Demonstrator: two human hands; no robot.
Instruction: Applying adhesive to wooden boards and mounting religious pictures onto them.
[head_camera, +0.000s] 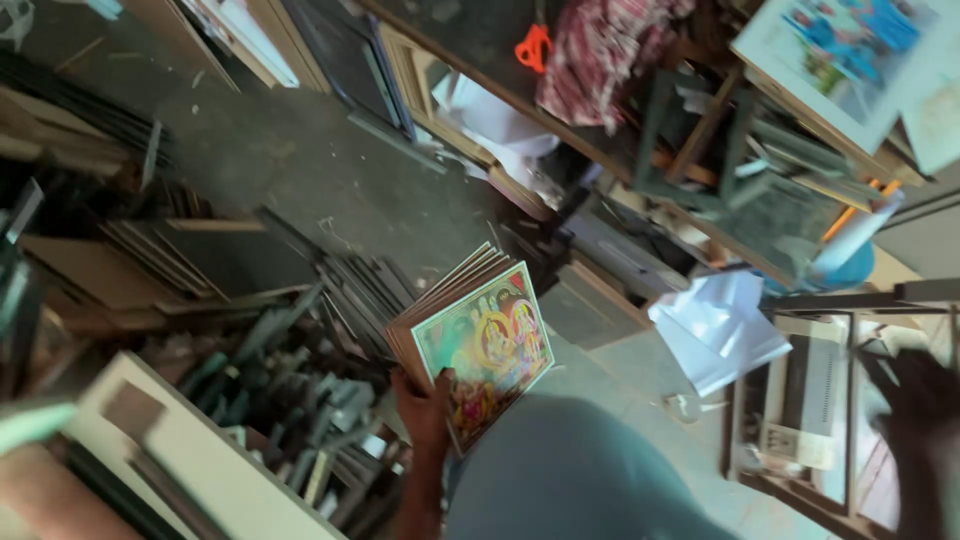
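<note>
Stack: we see a stack of prints (478, 335) held up above the floor (300, 160), low in the middle of the view; its top sheet is a colourful picture with a green border.
Long axis: we read the stack as a tilted rectangle, its long axis running from the lower near corner up and away toward the upper right, the picture face turned toward us.
Fanning: the sheets behind the top one show as stepped edges along the upper left side.
Left hand: our left hand (425, 405) closes its grip on the lower left corner of the stack, thumb over the front face, fingers hidden behind.
Stack relative to grip: nearly all of the stack lies above and to the right of the grip; only that corner sits inside it.
Right hand: our right hand (915, 405) is a dark blur at the right edge, over a wooden frame (800, 400); we cannot tell whether its grip is open or closed, nor whether it holds anything.
Surroundings: dark frame strips (300, 390) lie piled to the left of the stack, white sheets (715, 325) to its right, and a desk (470, 40) with an orange tool (534, 47) and a patterned cloth (600, 50) stands beyond.
</note>
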